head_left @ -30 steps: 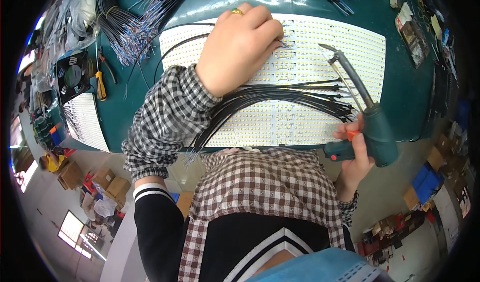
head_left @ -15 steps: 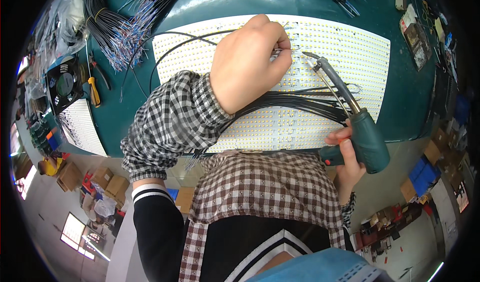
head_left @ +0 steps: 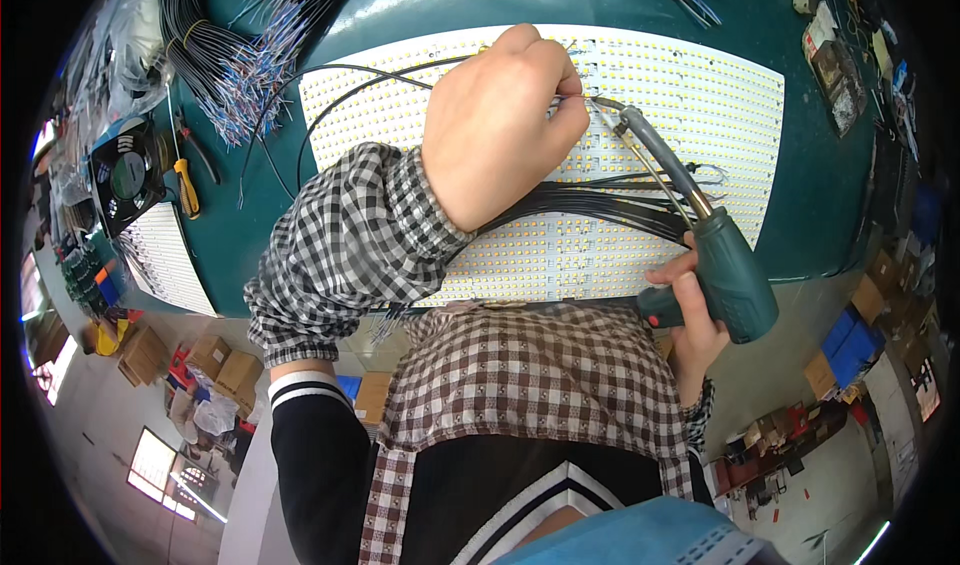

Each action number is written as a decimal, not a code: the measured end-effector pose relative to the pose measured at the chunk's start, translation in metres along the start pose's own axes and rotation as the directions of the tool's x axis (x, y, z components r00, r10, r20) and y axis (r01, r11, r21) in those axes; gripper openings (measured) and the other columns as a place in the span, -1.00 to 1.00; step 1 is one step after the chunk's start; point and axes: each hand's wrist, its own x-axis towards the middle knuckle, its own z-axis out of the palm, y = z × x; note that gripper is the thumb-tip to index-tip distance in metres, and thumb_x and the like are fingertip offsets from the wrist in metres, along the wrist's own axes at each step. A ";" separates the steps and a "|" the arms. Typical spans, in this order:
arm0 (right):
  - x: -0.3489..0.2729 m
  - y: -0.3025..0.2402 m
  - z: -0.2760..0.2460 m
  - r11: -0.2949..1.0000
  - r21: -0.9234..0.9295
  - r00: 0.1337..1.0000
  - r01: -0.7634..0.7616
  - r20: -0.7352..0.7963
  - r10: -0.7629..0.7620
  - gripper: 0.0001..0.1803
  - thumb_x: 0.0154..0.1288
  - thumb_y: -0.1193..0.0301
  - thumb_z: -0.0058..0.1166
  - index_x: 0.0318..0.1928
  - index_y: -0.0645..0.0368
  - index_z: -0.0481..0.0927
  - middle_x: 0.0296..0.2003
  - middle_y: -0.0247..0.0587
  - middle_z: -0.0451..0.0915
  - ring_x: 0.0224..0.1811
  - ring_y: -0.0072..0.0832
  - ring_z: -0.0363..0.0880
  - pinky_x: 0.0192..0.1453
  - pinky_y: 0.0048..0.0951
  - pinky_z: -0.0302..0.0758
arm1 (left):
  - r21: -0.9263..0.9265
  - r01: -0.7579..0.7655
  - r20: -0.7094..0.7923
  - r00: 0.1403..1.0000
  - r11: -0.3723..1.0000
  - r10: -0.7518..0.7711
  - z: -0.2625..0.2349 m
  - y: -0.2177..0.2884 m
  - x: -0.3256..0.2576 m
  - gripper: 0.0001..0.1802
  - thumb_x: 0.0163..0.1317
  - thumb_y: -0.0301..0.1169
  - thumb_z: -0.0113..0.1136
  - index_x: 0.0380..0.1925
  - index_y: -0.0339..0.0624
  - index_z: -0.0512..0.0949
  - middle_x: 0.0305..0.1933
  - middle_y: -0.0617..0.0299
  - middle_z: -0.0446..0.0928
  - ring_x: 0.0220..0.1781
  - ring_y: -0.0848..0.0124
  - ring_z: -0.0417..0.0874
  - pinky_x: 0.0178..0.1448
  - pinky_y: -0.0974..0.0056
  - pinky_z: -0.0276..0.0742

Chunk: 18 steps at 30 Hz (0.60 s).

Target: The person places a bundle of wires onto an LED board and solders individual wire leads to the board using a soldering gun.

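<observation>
A white LED circuit board [head_left: 690, 115] dotted with yellow chips lies on the green tabletop. My left hand [head_left: 508, 120] is over it, thumb and forefinger pinching the end of a thin black cable [head_left: 355, 105]. My right hand [head_left: 690, 310] grips the handle of a dark green gun-shaped soldering iron [head_left: 735, 275]. The iron's tip meets the board right beside my left fingertips, and a thin rod runs along its barrel toward the tip. A bundle of black cables [head_left: 600, 202] crosses the board below my left hand.
Bunches of black cables with bared coloured ends [head_left: 240, 95] lie at the far left. Near them are a black fan [head_left: 128, 173], a yellow-handled screwdriver [head_left: 187, 187], pliers [head_left: 203, 150] and a smaller LED board [head_left: 168, 255]. A dark, crusted block [head_left: 838, 80] sits at the right.
The soldering iron has moved left and slightly up, so its tip now reaches the board at my left fingertips. My left hand keeps its pinch, nearly still.
</observation>
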 end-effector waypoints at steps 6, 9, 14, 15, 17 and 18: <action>-0.001 0.000 0.003 1.000 0.001 0.999 -0.022 -0.032 0.022 -0.59 0.22 0.40 -0.02 -0.03 0.47 0.33 -0.46 -0.11 0.51 -0.34 -0.42 0.52 -0.06 -0.38 0.43 | 0.011 -0.004 -0.002 1.000 1.000 0.004 0.000 0.000 0.000 -0.90 -0.08 -0.44 0.15 -0.60 -0.23 0.48 -0.47 0.07 0.45 -0.47 0.09 0.52 -0.39 0.12 0.46; -0.001 -0.001 0.004 1.000 0.003 0.999 -0.024 -0.039 0.024 -0.59 0.22 0.40 -0.02 -0.03 0.48 0.33 -0.46 -0.11 0.51 -0.34 -0.42 0.52 -0.08 -0.37 0.44 | 0.060 -0.007 0.000 1.000 0.998 0.007 0.000 0.000 0.000 -0.93 -0.05 -0.45 0.17 -0.54 -0.19 0.52 -0.49 0.22 0.45 -0.56 0.36 0.50 -0.44 0.34 0.43; 0.000 -0.002 0.005 1.000 -0.009 0.999 -0.014 -0.038 0.014 -0.58 0.22 0.41 -0.01 -0.01 0.50 0.32 -0.45 -0.12 0.50 -0.35 -0.42 0.52 -0.10 -0.37 0.46 | 0.047 0.009 0.008 1.000 0.999 -0.009 0.000 -0.001 0.000 -0.93 -0.05 -0.45 0.17 -0.54 -0.19 0.52 -0.50 0.22 0.44 -0.56 0.36 0.49 -0.44 0.33 0.43; 0.000 -0.001 0.005 1.000 0.002 0.999 -0.017 -0.047 0.017 -0.57 0.22 0.41 -0.01 -0.01 0.50 0.32 -0.46 -0.12 0.50 -0.35 -0.43 0.52 -0.11 -0.37 0.46 | 0.063 -0.007 0.004 1.000 0.998 0.007 0.000 -0.001 0.000 -0.93 -0.05 -0.45 0.17 -0.54 -0.19 0.52 -0.50 0.22 0.44 -0.56 0.36 0.49 -0.44 0.33 0.43; 0.000 -0.001 0.005 1.000 0.012 0.998 -0.021 -0.056 0.021 -0.57 0.22 0.41 -0.01 0.00 0.50 0.31 -0.46 -0.13 0.50 -0.35 -0.43 0.52 -0.12 -0.38 0.46 | 0.047 0.007 0.008 1.000 0.999 -0.008 0.000 -0.001 0.000 -0.93 -0.05 -0.44 0.17 -0.54 -0.19 0.52 -0.50 0.22 0.44 -0.56 0.36 0.49 -0.44 0.33 0.43; 0.000 0.000 0.005 1.000 0.008 0.999 -0.012 -0.045 0.012 -0.56 0.21 0.41 -0.01 0.00 0.50 0.31 -0.46 -0.13 0.50 -0.35 -0.43 0.53 -0.12 -0.38 0.47 | 0.058 0.001 0.010 1.000 0.998 -0.002 0.000 -0.001 0.000 -0.93 -0.05 -0.44 0.17 -0.54 -0.19 0.52 -0.50 0.22 0.44 -0.56 0.36 0.49 -0.44 0.33 0.43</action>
